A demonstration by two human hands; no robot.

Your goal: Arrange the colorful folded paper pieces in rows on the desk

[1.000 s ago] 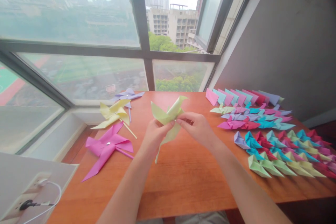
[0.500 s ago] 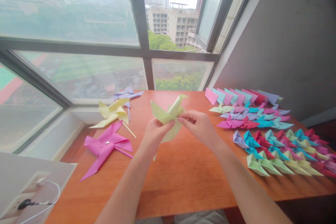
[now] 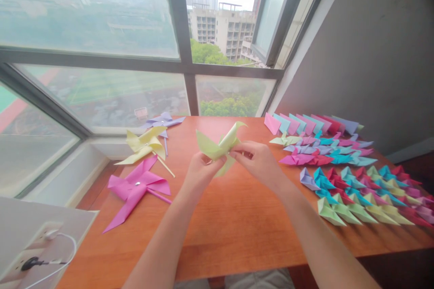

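A pale green paper pinwheel (image 3: 220, 145) is up above the middle of the table, its curled blades pointing up and to the sides. My left hand (image 3: 205, 167) grips its lower left part, thumb on the near side. My right hand (image 3: 252, 158) pinches the paper close to its centre from the right; its fingertips partly hide what lies between them. To the left lie a magenta pinwheel (image 3: 137, 185), a yellow pinwheel (image 3: 146, 144) and a lavender pinwheel (image 3: 162, 120), each with a paper stick.
Rows of folded paper boats (image 3: 359, 189), folded paper birds (image 3: 322, 151) and upright folded pieces (image 3: 305, 124) fill the right side of the wooden table (image 3: 237, 235). Windows stand behind it. A wall socket with a plugged-in cable (image 3: 44, 259) is at lower left.
The green pinwheel has tilted and shifted slightly, so its lower blade, which hung down below my hands, shows much less. Both hands keep their hold in nearly the same place.
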